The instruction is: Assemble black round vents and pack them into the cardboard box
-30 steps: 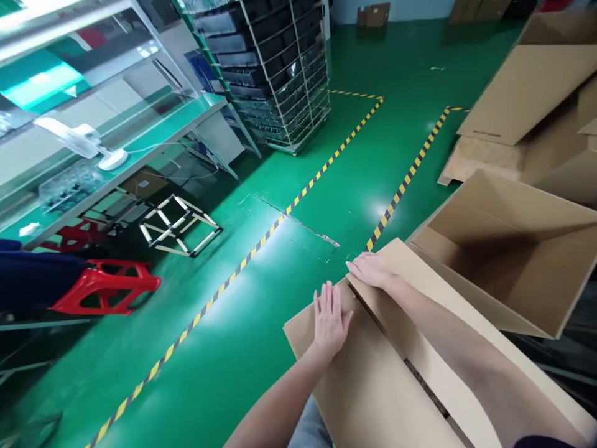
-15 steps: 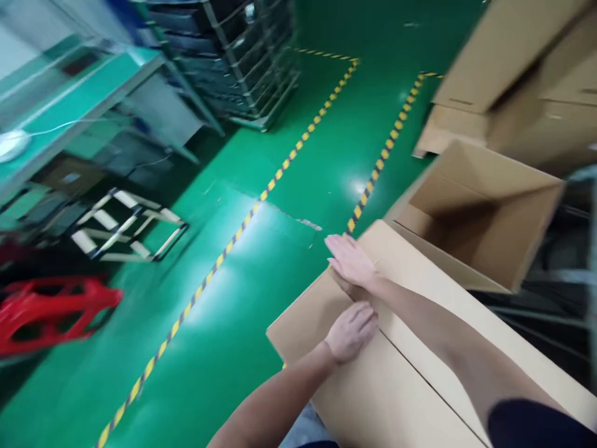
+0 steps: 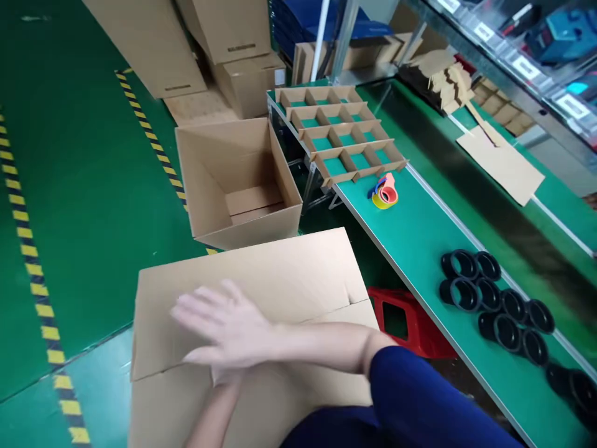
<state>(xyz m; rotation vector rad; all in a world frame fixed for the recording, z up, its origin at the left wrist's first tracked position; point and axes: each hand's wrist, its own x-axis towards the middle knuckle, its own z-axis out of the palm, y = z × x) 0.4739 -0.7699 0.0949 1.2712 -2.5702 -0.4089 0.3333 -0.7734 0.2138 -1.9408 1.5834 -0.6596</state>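
A large cardboard box [image 3: 261, 264] stands in front of me, its two top flaps folded down to meet along a seam. Over its left part is my right hand [image 3: 228, 326], flat with fingers spread and holding nothing; it is slightly blurred. My left hand [image 3: 222, 375] lies low on the box top, mostly covered by the right hand and wrist, so its fingers are hidden. On the green bench to the right sits a tape dispenser [image 3: 385, 191], red, yellow and blue, apart from both hands.
An open cardboard box [image 3: 247, 180] stands beyond the closed one. The bench [image 3: 415, 230] carries a cardboard divider grid [image 3: 342, 138], several black ring-shaped parts [image 3: 489, 292] and a cardboard sheet [image 3: 501, 162]. Below its edge is a red object [image 3: 415, 326]. Large cartons [image 3: 233, 31] stand behind.
The view has swung right, bringing the bench into sight. My right hand has come across above my left hand, covering most of it. The flaps stay down.
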